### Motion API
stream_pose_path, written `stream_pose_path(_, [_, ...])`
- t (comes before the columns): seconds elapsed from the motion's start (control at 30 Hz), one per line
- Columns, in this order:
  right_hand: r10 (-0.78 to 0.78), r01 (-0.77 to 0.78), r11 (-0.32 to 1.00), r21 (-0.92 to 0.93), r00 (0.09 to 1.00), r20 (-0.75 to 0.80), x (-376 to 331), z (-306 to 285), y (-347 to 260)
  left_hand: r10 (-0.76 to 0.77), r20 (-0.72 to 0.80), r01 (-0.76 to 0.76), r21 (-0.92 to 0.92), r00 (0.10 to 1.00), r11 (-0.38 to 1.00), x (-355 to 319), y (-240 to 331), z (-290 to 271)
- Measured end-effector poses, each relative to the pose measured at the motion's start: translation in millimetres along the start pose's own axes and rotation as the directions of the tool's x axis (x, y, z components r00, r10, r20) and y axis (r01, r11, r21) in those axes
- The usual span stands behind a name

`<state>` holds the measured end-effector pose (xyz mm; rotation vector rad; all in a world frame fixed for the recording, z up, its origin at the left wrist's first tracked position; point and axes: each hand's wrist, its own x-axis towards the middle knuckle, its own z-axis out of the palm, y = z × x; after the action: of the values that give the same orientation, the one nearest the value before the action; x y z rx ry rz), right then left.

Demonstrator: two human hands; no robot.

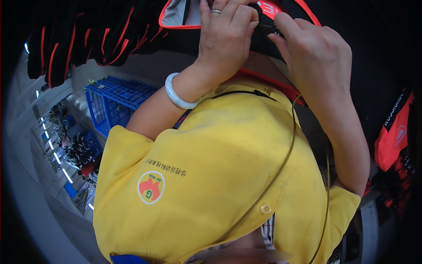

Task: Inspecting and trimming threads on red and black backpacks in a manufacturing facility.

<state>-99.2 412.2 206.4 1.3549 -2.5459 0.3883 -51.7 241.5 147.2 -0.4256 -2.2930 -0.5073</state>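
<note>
At the top of the head view lies a black fabric piece with bright red-orange trim and a grey lining (174,16). My left hand (226,37), wearing a ring and a pale bracelet, rests on it with fingers curled and closed on its edge. Close by on the right, my right hand (318,55) is closed, thumb against forefinger, around a small dark thing mostly hidden by the fingers. I cannot make out what it is. A thin brown cord (281,167) runs over my yellow shirt and up toward my right wrist.
Several black pieces with red edging (99,42) hang in a row at the upper left. Blue plastic crates (125,94) stand beyond my left arm. On the right hangs a red and black fabric item (393,136).
</note>
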Motion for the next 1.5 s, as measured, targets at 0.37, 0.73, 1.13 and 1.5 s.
stream_pose_path(0.37, [0.688, -0.479, 0.358, 0.801, 0.716, 0.121, -50, 35, 3, -0.329, 0.034, 0.306, -0.464, 0.944, 0.831, -42, -2, -98])
stream_pose_path(0.73, [0.739, -0.450, 0.117, 0.885, 0.635, 0.226, -60, 41, 5, -0.590, 0.802, 0.852, 0.241, 0.096, 0.466, -75, 7, -171])
stream_pose_path(1.13, [0.675, -0.462, 0.078, 0.884, 0.677, 0.294, -74, 53, -23, -0.717, 0.636, 0.958, -0.168, 0.286, 0.234, -11, -12, -19])
stream_pose_path(1.5, [0.762, -0.428, 0.313, 0.848, 0.646, 0.045, -86, 79, -18, -0.680, 0.708, 0.962, 0.005, 0.189, 0.273, 0, 2, -15])
